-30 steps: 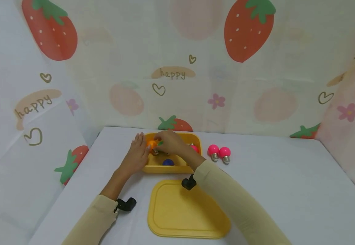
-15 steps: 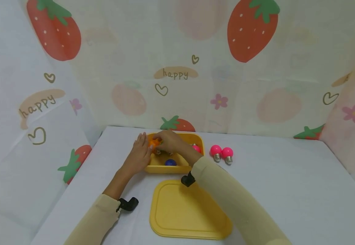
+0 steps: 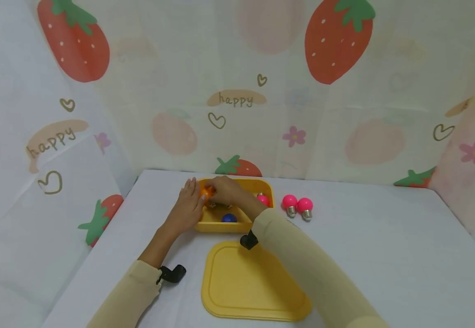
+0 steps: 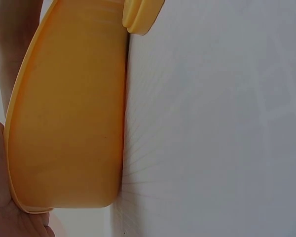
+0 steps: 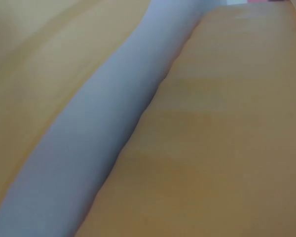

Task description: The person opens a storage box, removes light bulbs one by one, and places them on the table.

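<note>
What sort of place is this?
Probably a makeshift indoor recording booth: strawberry-print sheeting rises behind and on both sides of a white-covered table, and a black device sits at each wrist.

I've got yellow box (image 3: 225, 228) mid-frame, orange item (image 3: 207, 193) and blue item (image 3: 229, 218) inside; yellow lid (image 3: 245, 282) lower centre; pink bulbs (image 3: 289, 201), silver bases (image 3: 291, 212), right of centre; strawberry-print backdrop (image 3: 229, 54) up top.

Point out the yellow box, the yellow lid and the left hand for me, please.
Yellow box (image 3: 222, 227): head view, its near outer wall.
Yellow lid (image 3: 245, 284): head view, its flat top surface.
Left hand (image 3: 184, 208): head view, the back of the hand.
</note>
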Tool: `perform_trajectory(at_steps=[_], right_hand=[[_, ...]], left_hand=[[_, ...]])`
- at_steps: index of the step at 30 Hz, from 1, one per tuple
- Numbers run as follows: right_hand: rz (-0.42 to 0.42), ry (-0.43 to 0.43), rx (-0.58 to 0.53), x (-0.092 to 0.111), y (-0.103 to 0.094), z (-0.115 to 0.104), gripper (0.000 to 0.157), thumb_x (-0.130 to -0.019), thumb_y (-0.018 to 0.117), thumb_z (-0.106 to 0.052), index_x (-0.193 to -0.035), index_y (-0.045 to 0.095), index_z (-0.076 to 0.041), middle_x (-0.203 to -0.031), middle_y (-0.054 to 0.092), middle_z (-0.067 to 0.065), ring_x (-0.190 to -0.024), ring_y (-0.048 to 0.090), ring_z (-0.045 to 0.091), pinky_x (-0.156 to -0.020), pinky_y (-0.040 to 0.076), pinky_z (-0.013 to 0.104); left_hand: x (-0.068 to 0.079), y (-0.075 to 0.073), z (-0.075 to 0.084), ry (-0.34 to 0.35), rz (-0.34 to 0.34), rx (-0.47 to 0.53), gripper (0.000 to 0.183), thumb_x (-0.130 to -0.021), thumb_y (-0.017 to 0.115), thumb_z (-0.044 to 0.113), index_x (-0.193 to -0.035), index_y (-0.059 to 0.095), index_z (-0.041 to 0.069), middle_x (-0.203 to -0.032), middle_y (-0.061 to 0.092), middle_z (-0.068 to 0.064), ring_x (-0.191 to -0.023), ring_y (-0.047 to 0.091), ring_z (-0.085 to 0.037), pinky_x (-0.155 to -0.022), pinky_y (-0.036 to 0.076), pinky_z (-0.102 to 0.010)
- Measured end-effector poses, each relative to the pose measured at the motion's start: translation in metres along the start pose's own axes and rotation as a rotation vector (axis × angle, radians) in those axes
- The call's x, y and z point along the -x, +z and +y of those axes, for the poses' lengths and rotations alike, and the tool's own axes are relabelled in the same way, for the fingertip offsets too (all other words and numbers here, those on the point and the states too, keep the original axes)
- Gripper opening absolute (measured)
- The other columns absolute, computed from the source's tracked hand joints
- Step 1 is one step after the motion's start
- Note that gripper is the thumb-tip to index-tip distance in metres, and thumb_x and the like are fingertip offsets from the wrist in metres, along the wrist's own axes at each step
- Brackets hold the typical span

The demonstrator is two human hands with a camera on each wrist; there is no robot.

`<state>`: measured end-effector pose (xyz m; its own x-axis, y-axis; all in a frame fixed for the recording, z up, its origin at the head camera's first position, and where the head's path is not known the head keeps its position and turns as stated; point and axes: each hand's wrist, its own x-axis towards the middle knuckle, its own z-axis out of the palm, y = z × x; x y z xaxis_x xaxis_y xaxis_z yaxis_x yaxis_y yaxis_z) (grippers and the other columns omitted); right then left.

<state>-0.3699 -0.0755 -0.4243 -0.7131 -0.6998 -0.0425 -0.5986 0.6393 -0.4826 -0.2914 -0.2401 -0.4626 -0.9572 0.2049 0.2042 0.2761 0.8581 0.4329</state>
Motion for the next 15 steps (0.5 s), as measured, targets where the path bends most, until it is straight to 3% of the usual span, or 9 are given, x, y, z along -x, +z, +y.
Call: perform_trajectory(at_steps=[6, 15], right_hand=[[-0.008, 0.048, -0.012, -0.0021, 0.0025, -0.0035, 0.045, -0.096, 0.073, -0.024, -0.138, 0.062, -0.009, -0.099, 0.066, 0.003, -0.065, 0.062, 0.017, -0.061, 0.052, 0.023], [0.044, 0.078, 0.136, -0.0063, 0.0084, -0.0057, 0.040, -0.095, 0.073, -0.024, -0.131, 0.066, -0.009, -0.110, 0.066, 0.001, -0.096, 0.056, 0.019, -0.087, 0.050, 0.029]], left_hand=[[0.0001, -0.0004, -0.0002, 0.005, -0.004, -0.003, 0.062, -0.112, 0.030, 0.027, -0.154, 0.017, -0.016, -0.164, 0.009, -0.031, -0.153, 0.004, -0.044, -0.123, 0.008, -0.057], [0.0005, 0.0000, -0.0008, -0.004, -0.019, -0.020, 0.062, -0.112, 0.029, 0.029, -0.155, 0.017, -0.015, -0.165, 0.008, -0.029, -0.154, 0.004, -0.042, -0.123, 0.008, -0.057]])
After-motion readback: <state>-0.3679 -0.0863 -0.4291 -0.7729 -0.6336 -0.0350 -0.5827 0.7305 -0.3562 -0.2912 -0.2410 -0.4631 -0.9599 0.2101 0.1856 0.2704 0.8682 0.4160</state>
